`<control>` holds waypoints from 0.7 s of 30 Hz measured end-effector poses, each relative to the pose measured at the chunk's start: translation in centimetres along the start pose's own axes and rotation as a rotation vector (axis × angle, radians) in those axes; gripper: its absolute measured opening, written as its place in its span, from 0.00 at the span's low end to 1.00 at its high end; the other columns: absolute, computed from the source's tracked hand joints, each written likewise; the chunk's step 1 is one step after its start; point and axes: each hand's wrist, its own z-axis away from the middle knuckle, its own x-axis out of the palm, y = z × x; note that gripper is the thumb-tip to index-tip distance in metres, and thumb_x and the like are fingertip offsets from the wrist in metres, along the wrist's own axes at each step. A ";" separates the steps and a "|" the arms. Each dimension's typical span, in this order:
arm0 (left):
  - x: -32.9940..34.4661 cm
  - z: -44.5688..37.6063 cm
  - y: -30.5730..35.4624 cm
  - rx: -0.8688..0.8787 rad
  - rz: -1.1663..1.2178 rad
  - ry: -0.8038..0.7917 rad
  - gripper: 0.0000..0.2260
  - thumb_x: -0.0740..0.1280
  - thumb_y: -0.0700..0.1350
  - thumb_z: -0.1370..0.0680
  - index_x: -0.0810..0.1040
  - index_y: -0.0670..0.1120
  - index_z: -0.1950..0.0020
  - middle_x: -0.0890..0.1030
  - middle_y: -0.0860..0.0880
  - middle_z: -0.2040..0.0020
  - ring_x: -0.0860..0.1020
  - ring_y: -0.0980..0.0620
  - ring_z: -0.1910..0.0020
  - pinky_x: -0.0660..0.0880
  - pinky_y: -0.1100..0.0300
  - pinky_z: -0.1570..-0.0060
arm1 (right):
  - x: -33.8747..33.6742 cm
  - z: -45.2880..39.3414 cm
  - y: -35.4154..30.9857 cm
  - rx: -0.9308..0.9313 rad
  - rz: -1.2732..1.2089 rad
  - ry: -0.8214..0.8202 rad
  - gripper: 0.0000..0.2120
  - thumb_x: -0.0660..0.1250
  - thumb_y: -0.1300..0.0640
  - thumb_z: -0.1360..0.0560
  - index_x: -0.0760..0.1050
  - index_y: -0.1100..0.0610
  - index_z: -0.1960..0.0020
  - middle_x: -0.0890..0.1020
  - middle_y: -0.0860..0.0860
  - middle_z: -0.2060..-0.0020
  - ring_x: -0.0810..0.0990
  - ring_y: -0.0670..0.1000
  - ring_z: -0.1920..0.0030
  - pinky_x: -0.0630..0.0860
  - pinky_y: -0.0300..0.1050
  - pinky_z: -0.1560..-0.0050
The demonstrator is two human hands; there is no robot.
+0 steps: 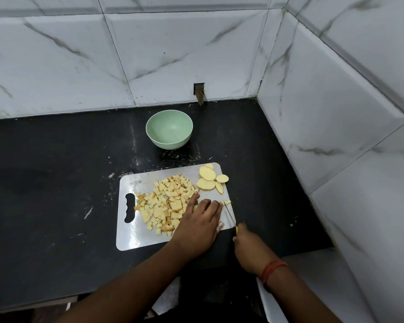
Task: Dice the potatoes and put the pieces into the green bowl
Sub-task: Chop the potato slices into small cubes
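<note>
Pale yellow potato cubes [167, 205] lie heaped on the flat, glossy white plastic cutting board [135, 238], just left of the left hand [197, 226], whose straight fingers press on a small potato strip [226, 202]. The right hand [248, 247] grips a thin steel knife [229, 215] by its yellow handle. Oval potato slices [210, 179] lie at the board's far corner. The smooth round green bowl [169, 129] holds nothing, well apart.

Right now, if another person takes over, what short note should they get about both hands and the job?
Left hand: flat, pressing the potato piece being cut.
Right hand: holds the knife, blade at that piece.
Done: diced pile on the cutting board.
Left: potato slices at the board's far right corner are uncut; the green bowl is empty, so all pieces must go in.
</note>
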 end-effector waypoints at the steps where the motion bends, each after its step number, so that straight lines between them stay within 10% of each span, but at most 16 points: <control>1: 0.0 0.0 0.0 0.000 -0.001 -0.001 0.25 0.55 0.56 0.16 0.72 0.42 0.26 0.75 0.45 0.33 0.72 0.43 0.34 0.60 0.37 0.25 | 0.1 0.3 0.2 -0.004 -0.007 -0.005 0.12 0.54 0.59 0.18 0.63 0.61 0.35 0.79 0.58 0.51 0.79 0.54 0.55 0.67 0.42 0.59; 7: 0.3 0.2 0.2 -0.008 0.005 0.021 0.25 0.56 0.56 0.16 0.72 0.43 0.26 0.75 0.45 0.33 0.73 0.43 0.35 0.60 0.37 0.25 | -0.2 1.8 0.8 -0.025 -0.024 0.013 0.04 0.55 0.57 0.17 0.62 0.57 0.48 0.80 0.59 0.49 0.80 0.57 0.49 0.67 0.43 0.58; 21: 0.7 0.8 0.2 -0.029 0.005 0.089 0.24 0.57 0.55 0.16 0.74 0.41 0.27 0.77 0.44 0.35 0.73 0.44 0.34 0.60 0.41 0.24 | 0.1 0.6 0.3 -0.038 -0.013 0.085 0.16 0.54 0.55 0.17 0.62 0.60 0.32 0.80 0.59 0.49 0.80 0.57 0.50 0.72 0.46 0.55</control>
